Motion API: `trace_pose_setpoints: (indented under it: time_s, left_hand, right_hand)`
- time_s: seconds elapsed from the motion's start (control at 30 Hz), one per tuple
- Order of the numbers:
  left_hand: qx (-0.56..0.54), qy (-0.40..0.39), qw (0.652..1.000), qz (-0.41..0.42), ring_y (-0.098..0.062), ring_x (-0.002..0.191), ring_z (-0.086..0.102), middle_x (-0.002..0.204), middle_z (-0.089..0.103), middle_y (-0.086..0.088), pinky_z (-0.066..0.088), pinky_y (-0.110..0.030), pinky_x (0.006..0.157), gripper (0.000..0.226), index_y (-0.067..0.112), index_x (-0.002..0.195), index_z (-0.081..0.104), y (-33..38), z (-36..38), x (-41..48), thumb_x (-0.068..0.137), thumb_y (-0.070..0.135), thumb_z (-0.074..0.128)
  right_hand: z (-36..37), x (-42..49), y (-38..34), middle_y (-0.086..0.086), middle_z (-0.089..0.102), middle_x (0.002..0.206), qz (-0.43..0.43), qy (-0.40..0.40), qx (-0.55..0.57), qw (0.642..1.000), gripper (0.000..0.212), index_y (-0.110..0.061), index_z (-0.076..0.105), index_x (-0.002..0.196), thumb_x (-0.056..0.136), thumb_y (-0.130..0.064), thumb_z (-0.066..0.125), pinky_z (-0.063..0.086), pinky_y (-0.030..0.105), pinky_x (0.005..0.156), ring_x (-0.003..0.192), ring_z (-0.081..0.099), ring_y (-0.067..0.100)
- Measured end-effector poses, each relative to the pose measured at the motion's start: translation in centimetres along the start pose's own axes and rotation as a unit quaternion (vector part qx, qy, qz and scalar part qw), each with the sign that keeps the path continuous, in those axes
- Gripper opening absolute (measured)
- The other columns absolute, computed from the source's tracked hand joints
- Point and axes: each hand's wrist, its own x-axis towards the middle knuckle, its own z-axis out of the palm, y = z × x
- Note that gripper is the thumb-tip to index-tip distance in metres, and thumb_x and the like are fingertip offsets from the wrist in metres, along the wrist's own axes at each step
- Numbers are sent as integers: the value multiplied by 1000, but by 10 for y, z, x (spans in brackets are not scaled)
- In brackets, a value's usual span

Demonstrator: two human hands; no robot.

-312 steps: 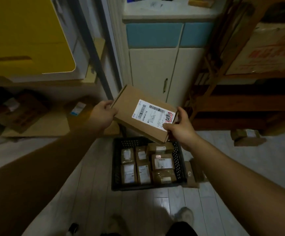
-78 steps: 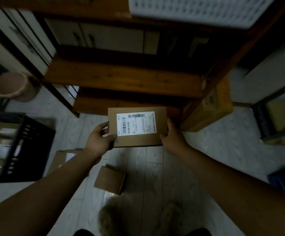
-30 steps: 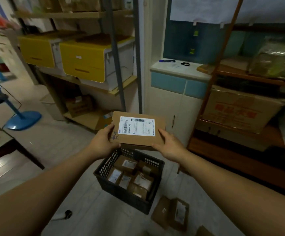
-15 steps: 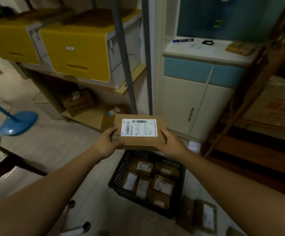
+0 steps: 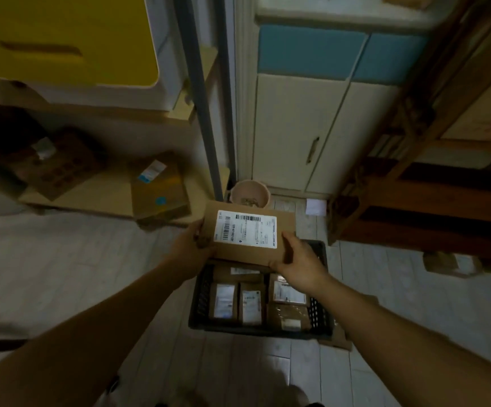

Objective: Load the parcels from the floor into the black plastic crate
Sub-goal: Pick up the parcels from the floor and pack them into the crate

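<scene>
Lowered since half a second ago: held parcel [image 5: 250, 236], now closer above the black plastic crate [image 5: 201, 298], which has come to lie straight beneath the hands rather than below and to their right.

Item 1. Held parcel: flat brown carton, white shipping label facing up, barcode toward the left-hand end. Carried level in the air between both hands, clear of the crate's contents.

Item 2. Left hand [image 5: 190, 248]: grips the parcel's left end, thumb on the top face; fingers underneath are hidden.

Item 3. Right hand [image 5: 300, 265]: grips the near right corner, thumb laid on top beside the label, fingers curled under.

Item 4. Black plastic crate: on the floor [image 5: 62, 259], directly under the hands; its far end is covered by the held parcel.

Item 5. Packed parcels [image 5: 251, 302]: several labelled brown cartons side by side inside the crate, below the right wrist.

Item 6. Flat carton [image 5: 339, 339]: on the floor, touching the crate's near right corner.

Item 7. Small parcel [image 5: 441, 261]: on the floor well right of the right hand, by the wooden shelf [image 5: 429, 207].

Item 8. Pink pot [image 5: 250, 193]: just beyond the hands, at the foot of the cabinet [image 5: 297, 127].

Item 9. Cardboard box [image 5: 159, 195]: beyond and left of the left hand, on a low shelf.
</scene>
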Motion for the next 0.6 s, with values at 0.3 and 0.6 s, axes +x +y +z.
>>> trace_pose_setpoints:
  time_s: [0.3, 0.6]
  left_hand:
    - [23, 36, 999, 9, -26, 127, 46, 137, 49, -7, 39, -45, 106, 62, 18, 142, 33, -190, 138, 137, 87, 12, 61]
    - [-47, 100, 993, 38, -24, 128, 42, 144, 38, -5, 43, -33, 96, 72, 26, 146, 25, -318, 207, 224, 86, 5, 60]
  right_hand:
    - [142, 136, 170, 5, 37, 145, -2, 21, -1, 1000, 80, -31, 20, 149, 85, -25, 67, 43, 37, 104, 127, 44, 22]
    - [240, 228, 276, 6, 24, 151, -40, 61, 13, 997, 104, -38, -4, 150, 81, -28, 73, 36, 33, 100, 131, 38, 25]
